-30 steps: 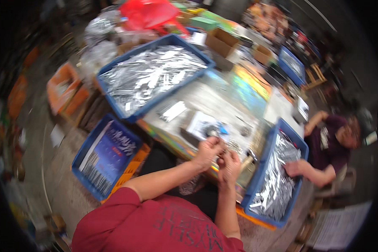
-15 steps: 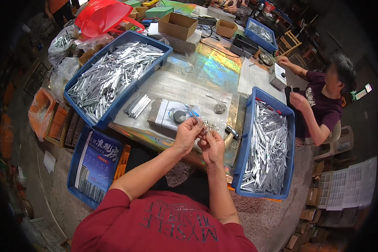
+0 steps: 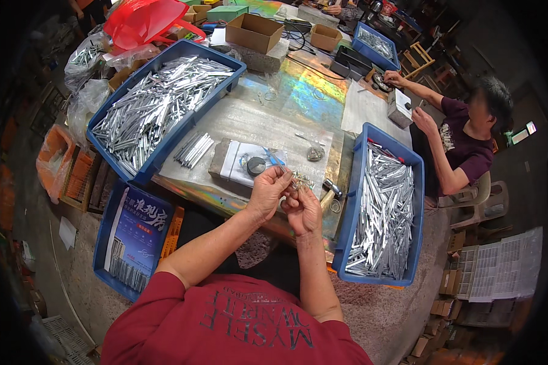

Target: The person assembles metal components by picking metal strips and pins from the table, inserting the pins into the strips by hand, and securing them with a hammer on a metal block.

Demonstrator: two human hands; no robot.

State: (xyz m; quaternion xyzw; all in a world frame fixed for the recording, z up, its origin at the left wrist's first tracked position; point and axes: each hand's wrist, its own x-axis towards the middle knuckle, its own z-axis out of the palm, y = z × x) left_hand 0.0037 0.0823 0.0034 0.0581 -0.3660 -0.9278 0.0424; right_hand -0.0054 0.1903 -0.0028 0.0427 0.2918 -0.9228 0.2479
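Observation:
My left hand (image 3: 268,193) and my right hand (image 3: 302,210) meet over the near edge of the table, their fingertips pinched together. Whatever sits between them is too small and covered to name. Just beyond my fingers lies a loose heap of small metal pieces (image 3: 303,179). Beside my left hand is a block with a white top (image 3: 232,164), bearing a round black part (image 3: 256,165) and something blue. A hammer (image 3: 332,187) lies to the right of my right hand. Several slim silver metal strips (image 3: 193,150) rest side by side left of the block.
Blue bins full of silver strips stand left (image 3: 154,159) and right (image 3: 419,231). A lower blue bin (image 3: 103,267) holds a printed sheet. Cardboard boxes (image 3: 252,33) and a red plastic bag (image 3: 141,24) occupy the far side. A co-worker (image 3: 463,134) sits at the right.
My hands stay pinched together in nearly the same place. The whole view has shifted slightly. The co-worker's nearer hand has risen a little toward the small box in front of them.

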